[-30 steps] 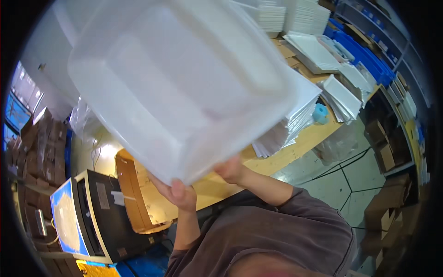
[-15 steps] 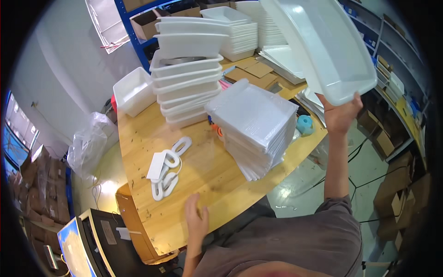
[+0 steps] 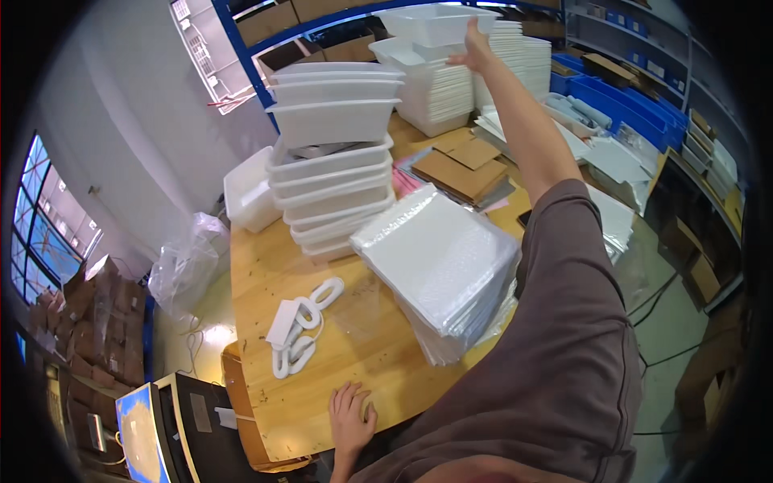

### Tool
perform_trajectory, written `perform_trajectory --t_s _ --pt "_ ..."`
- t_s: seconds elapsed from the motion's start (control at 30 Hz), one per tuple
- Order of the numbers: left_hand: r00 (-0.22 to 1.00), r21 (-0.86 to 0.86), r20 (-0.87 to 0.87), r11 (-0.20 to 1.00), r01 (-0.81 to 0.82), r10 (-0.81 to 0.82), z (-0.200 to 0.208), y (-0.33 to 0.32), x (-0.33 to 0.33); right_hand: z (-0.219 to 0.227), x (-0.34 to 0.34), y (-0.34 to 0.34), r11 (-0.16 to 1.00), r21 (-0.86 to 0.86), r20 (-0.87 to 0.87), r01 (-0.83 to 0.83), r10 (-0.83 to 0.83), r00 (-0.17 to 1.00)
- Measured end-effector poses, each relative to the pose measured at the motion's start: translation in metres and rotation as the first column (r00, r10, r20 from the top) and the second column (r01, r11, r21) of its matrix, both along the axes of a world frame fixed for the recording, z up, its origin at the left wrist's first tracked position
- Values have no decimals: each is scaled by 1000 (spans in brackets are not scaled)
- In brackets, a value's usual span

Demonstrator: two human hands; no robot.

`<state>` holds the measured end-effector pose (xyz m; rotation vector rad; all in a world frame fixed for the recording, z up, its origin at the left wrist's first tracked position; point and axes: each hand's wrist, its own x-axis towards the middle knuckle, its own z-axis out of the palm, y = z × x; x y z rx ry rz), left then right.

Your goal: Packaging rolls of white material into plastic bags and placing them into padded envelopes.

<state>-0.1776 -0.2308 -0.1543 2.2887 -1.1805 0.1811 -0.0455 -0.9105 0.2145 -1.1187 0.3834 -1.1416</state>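
1. A white plastic bin point(image 3: 435, 20) is sitting upright at the far end of the wooden table point(image 3: 354, 354), on top of a tall stack of white trays point(image 3: 447, 92).
2. The right hand point(image 3: 471, 50) is reaching far forward on an outstretched arm and pressing against the bin's right side; the fingers are lying along the wall, and whether they are curling over the rim cannot be told from here.
3. The left hand point(image 3: 350, 414) is resting palm down on the near edge of the table, fingers spread, gripping nothing.
4. Just ahead of that hand, a white power adapter with looped cable point(image 3: 302, 326) is lying flat on the wood.
5. To the right of the cable, a thick pile of white bubble mailers point(image 3: 439, 266) is leaning slightly, its near corner overhanging the table edge.
6. Behind the mailers, a stack of nested white tubs point(image 3: 334, 161) is standing tall, the upper ones sitting loosely with gaps between them.
7. A single white tub point(image 3: 248, 193) is standing beside that stack on its left, near the table's left edge.
8. Flattened brown cardboard pieces point(image 3: 463, 169) are lying between the mailers and the far tray stack.
9. A crumpled clear plastic bag point(image 3: 189, 262) is slumping on the floor left of the table.
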Motion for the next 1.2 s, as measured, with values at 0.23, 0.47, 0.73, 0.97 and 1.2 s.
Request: perform_trajectory --t_s 0.23,0.47,0.73,0.97,1.2 --pt "996 -40 -52 997 -69 67 0 7 -3 28 -9 95 907 -404 54 -118 152 987" --pt "997 -55 -75 998 -18 14 5 13 -11 -21 -175 206 732 -675 125 90 -6 992" --pt "995 -270 -3 958 99 -103 -10 26 77 -153 -252 440 338 -938 224 76 424 878" --pt "955 -333 52 907 -260 293 12 51 266 -312 -74 515 436 -726 -409 -532 348 844" --pt "945 -191 -236 943 -272 225 -45 59 273 -412 14 486 359 -901 -329 -242 -203 922"
